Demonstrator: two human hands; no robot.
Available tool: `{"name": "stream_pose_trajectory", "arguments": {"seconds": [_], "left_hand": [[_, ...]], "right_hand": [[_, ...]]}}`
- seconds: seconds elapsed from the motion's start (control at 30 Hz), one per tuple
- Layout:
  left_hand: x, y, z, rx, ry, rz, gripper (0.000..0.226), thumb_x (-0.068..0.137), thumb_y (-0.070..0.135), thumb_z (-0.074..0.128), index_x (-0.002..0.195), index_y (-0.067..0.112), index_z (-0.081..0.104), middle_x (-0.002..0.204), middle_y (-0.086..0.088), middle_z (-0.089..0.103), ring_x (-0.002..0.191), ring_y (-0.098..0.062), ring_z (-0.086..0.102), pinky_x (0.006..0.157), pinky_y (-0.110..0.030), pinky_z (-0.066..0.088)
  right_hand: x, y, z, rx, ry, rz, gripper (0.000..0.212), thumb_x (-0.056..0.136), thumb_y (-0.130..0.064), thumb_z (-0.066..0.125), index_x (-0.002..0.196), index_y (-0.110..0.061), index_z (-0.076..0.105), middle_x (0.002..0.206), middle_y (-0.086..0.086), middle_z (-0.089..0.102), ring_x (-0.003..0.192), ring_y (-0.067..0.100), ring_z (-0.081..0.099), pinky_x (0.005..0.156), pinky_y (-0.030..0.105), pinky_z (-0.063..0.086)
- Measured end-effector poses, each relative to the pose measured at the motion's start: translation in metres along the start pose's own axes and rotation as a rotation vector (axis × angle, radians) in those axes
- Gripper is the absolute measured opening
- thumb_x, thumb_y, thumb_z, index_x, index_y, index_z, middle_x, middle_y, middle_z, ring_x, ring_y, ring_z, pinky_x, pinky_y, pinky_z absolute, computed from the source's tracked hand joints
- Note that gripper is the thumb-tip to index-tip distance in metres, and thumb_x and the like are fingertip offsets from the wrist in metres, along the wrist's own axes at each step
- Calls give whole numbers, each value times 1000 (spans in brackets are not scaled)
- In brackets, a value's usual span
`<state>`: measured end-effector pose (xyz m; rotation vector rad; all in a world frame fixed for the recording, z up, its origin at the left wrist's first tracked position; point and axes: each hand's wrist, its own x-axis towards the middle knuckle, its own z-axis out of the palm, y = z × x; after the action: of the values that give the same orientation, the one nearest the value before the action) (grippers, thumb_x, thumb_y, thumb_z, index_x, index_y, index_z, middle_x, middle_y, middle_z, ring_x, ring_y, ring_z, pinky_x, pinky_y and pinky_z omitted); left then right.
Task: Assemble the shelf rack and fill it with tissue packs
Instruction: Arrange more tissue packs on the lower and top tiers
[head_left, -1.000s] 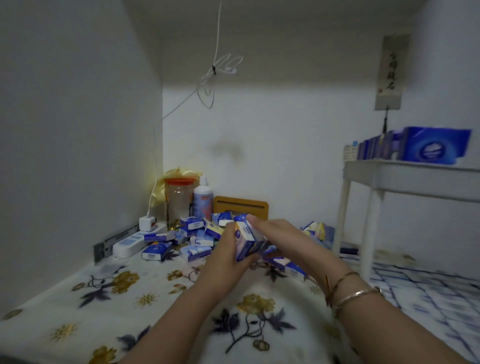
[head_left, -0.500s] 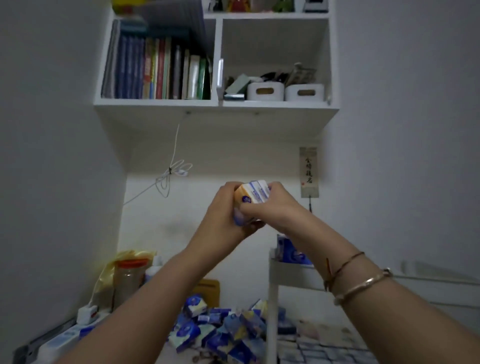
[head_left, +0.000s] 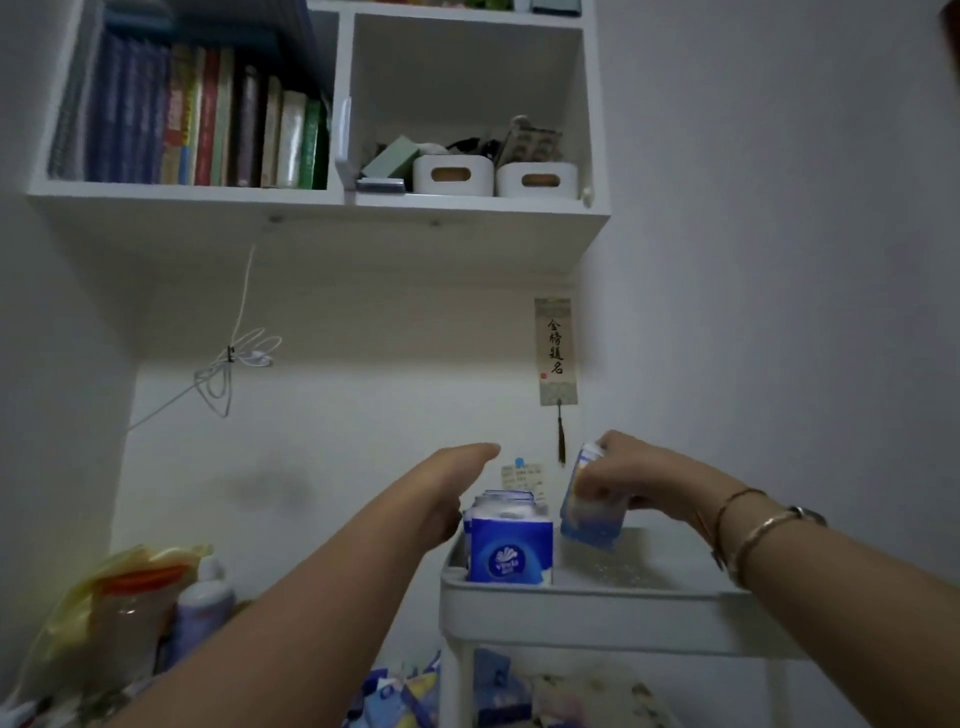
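1. My right hand (head_left: 618, 480) has its grip clamped on a tissue pack (head_left: 589, 512), fingers curled over its top and front, thumb side hidden behind it.
2. That pack stands on end with its long axis nearly vertical, top leaning a little to the right, and its lower edge is at or just above the floor of the shelf rack's top tray (head_left: 597, 605); I cannot tell if it touches.
3. It sits in the right half of the tray, toward the back wall.
4. My left hand (head_left: 452, 486) is empty, fingers straight and together, reaching forward just left of the row of packs (head_left: 509, 543).
5. The heel of that hand is beside the row's left side; whether it touches is unclear.
6. The row stands upright in the tray's left half, running front to back, blue printed face toward me.
7. Between the row and the pack in my right hand there is a gap of bare tray.
8. Below, left of the rack's leg, loose packs (head_left: 395, 696) lie in a heap on the surface, blurred.
9. A jar (head_left: 124, 618) and a bottle (head_left: 200, 616) stand far left.
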<state>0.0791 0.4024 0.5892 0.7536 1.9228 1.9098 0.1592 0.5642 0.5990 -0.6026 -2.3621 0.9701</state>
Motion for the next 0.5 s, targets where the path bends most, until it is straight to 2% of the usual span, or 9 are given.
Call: {"name": "stream_pose_trajectory", "arguments": {"seconds": [0.03,0.1,0.13,0.17,0.2,0.27,0.37,0.43,0.5], "left_hand": [[4,-1,3,-11,8,-39,52,96,31,56,137,4,38,146,-17,38,125,-30,51,85,-30,53],[10,-4,6,23,3,-95,30,96,24,54,113,0,46,115,-18,56,73,-22,69,44,-21,49],[14,-5,6,77,-7,-106,24,96,21,53,101,-2,46,94,-15,59,47,-18,64,34,-17,43],[18,-6,6,140,-9,-102,21,96,18,52,91,-2,46,78,-13,57,32,-15,57,30,-14,39],[20,-6,5,172,-6,-97,21,96,15,51,84,-1,45,68,-12,57,26,-14,52,30,-13,38],[24,-5,5,197,-11,-115,23,96,11,48,76,0,45,57,-10,58,28,-14,52,32,-13,38],[28,-3,5,219,-42,-170,22,97,10,46,78,0,47,69,-11,56,47,-17,56,39,-18,42],[33,-2,6,301,-50,-190,17,97,11,45,86,-1,49,74,-11,56,57,-17,53,46,-24,43],[39,0,7,416,-31,-147,16,98,11,44,104,-2,52,78,-11,57,59,-16,51,49,-24,43]], "right_hand": [[5,2,4,-44,-59,20,28,77,-2,57,105,-3,53,108,19,62,95,25,61,88,38,53],[14,4,15,-62,-151,46,35,79,-3,58,113,-6,51,119,19,60,105,25,62,93,39,53],[20,6,19,-43,-184,47,43,79,-4,60,120,-8,48,122,17,57,109,26,60,92,38,54],[26,7,22,-12,-201,46,50,79,-5,62,125,-10,43,124,14,55,110,26,58,89,36,55],[29,8,24,21,-203,43,55,79,-5,63,128,-10,40,125,12,53,111,25,57,87,34,55],[32,12,25,78,-189,49,55,79,-3,64,128,-6,38,123,13,53,111,25,57,88,33,55],[29,18,22,111,-177,54,53,77,-7,66,124,-8,41,121,13,55,110,25,58,95,37,52],[24,19,21,20,-185,20,47,81,-16,64,123,-16,42,121,9,56,113,22,55,94,35,49],[18,17,21,-76,-201,0,45,85,-24,61,125,-21,42,124,7,55,115,22,54,94,36,47]]}}
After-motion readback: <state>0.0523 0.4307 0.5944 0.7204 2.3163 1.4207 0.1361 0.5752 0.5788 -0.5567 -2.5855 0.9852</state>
